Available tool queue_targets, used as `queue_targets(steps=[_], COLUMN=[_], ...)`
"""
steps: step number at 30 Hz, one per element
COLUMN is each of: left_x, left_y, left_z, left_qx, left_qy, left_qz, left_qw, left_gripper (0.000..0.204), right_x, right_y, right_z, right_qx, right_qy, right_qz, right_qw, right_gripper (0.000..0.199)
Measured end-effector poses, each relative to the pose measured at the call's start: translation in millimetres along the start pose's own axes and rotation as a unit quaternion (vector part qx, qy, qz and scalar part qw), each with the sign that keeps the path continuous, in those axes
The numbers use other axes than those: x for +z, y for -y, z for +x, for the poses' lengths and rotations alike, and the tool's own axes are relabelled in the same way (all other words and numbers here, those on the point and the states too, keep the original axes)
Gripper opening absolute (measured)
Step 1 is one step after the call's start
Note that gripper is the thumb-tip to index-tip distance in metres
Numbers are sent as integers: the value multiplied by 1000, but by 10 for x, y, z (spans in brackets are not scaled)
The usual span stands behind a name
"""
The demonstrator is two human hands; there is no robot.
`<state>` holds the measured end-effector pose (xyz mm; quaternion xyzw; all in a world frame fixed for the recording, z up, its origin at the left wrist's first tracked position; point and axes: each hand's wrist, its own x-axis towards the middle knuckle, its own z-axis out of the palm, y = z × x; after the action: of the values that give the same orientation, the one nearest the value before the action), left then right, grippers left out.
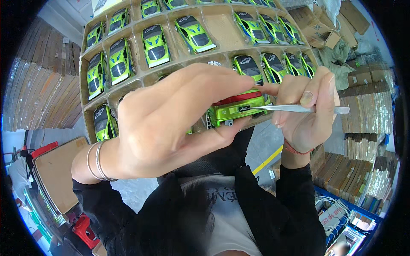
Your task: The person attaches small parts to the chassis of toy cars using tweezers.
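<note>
From where I stand, a tan tray (220,27) with low-walled compartments carries rows of green toy cars (156,46), roofs up, with dark patches and blue marks on their bodies. They sit in separate slots, the right-hand ones closer together.

Bright, even light washes the left hand (162,115) pale near center and glints off glossy toy cars (156,48) toward 11 o'clock, as fisheye distortion bows stacked cardboard (42,79) between 9 and 10 o'clock and black vignetting swallows the corners.
</note>
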<state>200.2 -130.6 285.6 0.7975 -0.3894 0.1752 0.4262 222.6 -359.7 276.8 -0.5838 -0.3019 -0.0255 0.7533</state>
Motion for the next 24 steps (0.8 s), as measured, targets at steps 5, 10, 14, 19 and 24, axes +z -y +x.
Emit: queue_targets(steps=[5,10,14,19,24], left_x=[12,2,37,75,32], left_y=[1,-9,-3,20,-15], left_z=[4,-7,-5,-28,-37], left_qx=[0,4,11,48,23], left_qy=[1,2,-13,-35,-1], left_qz=[6,11,15,16,37], left_qw=[1000,1000,1000,998,999], left_gripper=[50,51,49,42,38], right_x=[-6,8,16,14,41], right_y=[-10,-5,15,7,29], right_z=[6,4,-4,11,8], right_qx=[-5,-5,1,-1,16], right_qy=[7,3,-5,-8,-36], right_qz=[-7,-9,-13,-18,-30], right_qw=[1000,1000,1000,1000,999], right_gripper=[38,37,36,37,37])
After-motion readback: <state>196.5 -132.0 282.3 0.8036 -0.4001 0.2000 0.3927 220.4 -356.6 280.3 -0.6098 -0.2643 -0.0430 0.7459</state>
